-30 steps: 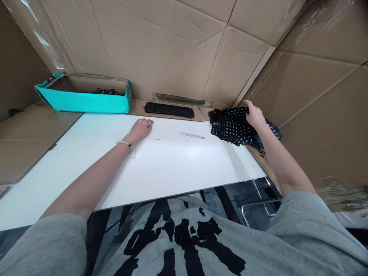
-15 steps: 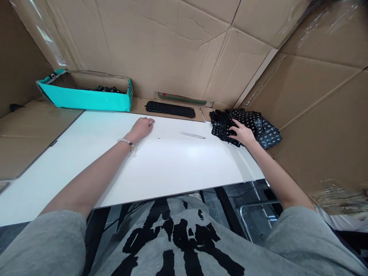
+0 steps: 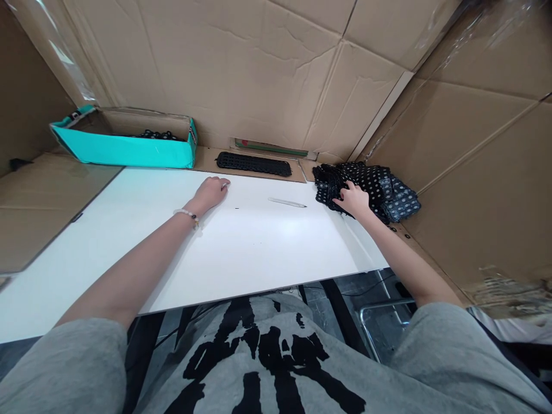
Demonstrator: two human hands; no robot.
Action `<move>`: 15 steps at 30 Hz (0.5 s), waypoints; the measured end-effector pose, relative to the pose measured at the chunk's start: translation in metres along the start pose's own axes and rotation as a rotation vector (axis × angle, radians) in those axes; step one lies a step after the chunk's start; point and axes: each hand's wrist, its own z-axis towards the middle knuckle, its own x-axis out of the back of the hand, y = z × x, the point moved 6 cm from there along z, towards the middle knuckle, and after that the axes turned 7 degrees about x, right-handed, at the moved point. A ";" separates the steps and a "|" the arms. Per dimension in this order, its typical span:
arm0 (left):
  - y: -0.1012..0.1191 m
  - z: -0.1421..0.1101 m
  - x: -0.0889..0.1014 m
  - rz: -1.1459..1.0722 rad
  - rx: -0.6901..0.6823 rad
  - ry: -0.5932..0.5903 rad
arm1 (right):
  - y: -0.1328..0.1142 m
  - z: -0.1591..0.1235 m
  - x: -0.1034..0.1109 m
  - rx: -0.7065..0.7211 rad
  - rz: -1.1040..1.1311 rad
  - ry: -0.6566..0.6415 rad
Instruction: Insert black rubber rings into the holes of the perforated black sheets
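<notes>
Bright, even light glares softly on the white tabletop (image 3: 280,230), and wide-angle distortion bends the edges.

One camera sits on the person's head. It looks forward and down from close above, toward twelve o'clock, at the white table (image 3: 259,253), the left hand (image 3: 211,193) and the right hand (image 3: 354,200).

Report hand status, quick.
Right hand on black polka-dot fabric, fingers on its near edge. Left hand resting empty on white board. Slim pale pen on board, just left of the fabric.
</notes>
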 end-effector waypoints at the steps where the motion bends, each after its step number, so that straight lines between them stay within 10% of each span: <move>1: 0.000 0.000 0.000 -0.002 -0.001 -0.001 | 0.002 0.002 -0.001 0.002 0.001 -0.008; 15: 0.002 -0.001 0.001 0.022 -0.016 0.000 | 0.052 0.008 -0.004 0.177 0.255 0.107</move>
